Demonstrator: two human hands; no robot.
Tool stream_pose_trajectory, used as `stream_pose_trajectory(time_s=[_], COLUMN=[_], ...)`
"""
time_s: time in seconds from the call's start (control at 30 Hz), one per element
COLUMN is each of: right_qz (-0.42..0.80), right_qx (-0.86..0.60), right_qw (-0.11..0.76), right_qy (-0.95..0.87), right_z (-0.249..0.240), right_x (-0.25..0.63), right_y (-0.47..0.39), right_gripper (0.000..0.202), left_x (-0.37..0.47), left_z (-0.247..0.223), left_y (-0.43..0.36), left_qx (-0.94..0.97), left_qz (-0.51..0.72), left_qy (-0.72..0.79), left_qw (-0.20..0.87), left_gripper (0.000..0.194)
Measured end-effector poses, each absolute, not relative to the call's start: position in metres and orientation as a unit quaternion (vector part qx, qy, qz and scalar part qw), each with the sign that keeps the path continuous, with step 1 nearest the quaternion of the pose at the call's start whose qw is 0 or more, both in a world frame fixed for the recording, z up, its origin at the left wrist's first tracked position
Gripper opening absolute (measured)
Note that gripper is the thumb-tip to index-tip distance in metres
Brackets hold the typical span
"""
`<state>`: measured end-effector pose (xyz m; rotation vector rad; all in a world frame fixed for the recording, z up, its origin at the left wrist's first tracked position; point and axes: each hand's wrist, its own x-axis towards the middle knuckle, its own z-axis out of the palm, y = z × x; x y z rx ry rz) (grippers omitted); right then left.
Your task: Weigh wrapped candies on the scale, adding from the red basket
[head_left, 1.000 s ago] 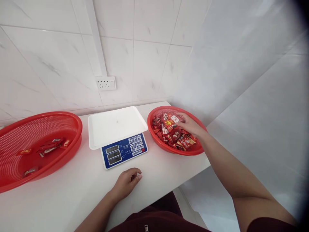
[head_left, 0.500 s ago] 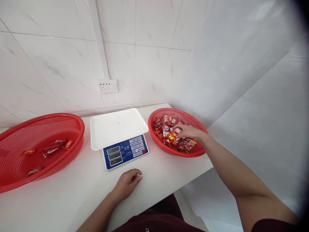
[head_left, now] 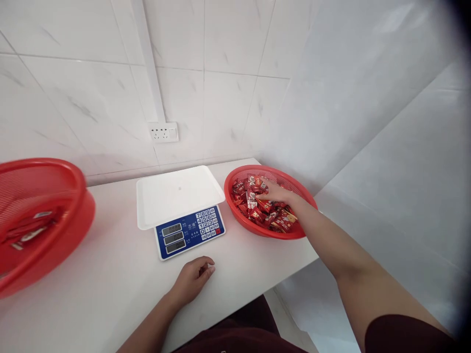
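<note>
My right hand (head_left: 274,191) reaches into the right red basket (head_left: 237,219), its fingers spread over a heap of red snack packets (head_left: 283,220). Nothing shows in its grasp. My left hand (head_left: 193,278) rests on the white table just below the scale, fingers loosely curled but apart, holding nothing. The scale's blue keypad panel (head_left: 191,230) faces me, and its white tray (head_left: 178,196) lies on top with nothing on it. At the left edge, another red basket (head_left: 79,220) holds a few red packets (head_left: 29,230) and is partly cut off.
The white table (head_left: 110,279) runs along a tiled wall with a socket (head_left: 164,132) behind the scale. A grey-white wall surface rises close beside the right basket. The table's front edge slants up to the right.
The left basket has shifted left, partly out of view. My right hand has moved slightly left and back over the packets, and its fingers have spread. My left hand has stayed in place.
</note>
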<state>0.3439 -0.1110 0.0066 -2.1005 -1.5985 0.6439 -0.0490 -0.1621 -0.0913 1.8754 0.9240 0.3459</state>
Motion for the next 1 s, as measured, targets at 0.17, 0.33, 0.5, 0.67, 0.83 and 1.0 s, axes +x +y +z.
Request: stream_pose_trajectory(time_s=[0.17, 0.33, 0.5, 0.67, 0.83, 1.0], right_qz=[0.235, 0.22, 0.283, 0.356, 0.37, 0.345], right_qx=[-0.735, -0.765, -0.765, -0.735, -0.718, -0.696], right_qw=[0.164, 0.217, 0.326, 0.414, 0.458, 0.524], right_qy=[-0.614, -0.564, -0.478, -0.402, -0.372, -0.349], right_z=[0.002, 0.011, 0.018, 0.024, 0.034, 0.048], right_x=[0.347, 0.353, 0.361, 0.359, 0.359, 0.364], right_y=[-0.113, -0.13, -0.14, -0.143, -0.144, -0.137], right_gripper=[0.079, 0.042, 0.032, 0.031, 0.023, 0.019], left_x=[-0.048, -0.049, -0.049, -0.049, -0.049, -0.048], left_z=[-0.091, -0.092, -0.095, -0.094, -0.092, -0.092], left_y=[-0.162, -0.162, -0.162, -0.162, -0.163, -0.162], left_qx=[0.769, 0.77, 0.771, 0.766, 0.765, 0.772], left_qz=[0.156, 0.153, 0.157, 0.161, 0.16, 0.154], left_qy=[0.378, 0.38, 0.375, 0.378, 0.383, 0.387], left_qw=[0.492, 0.488, 0.49, 0.494, 0.493, 0.48], left_gripper=[0.029, 0.028, 0.03, 0.03, 0.03, 0.03])
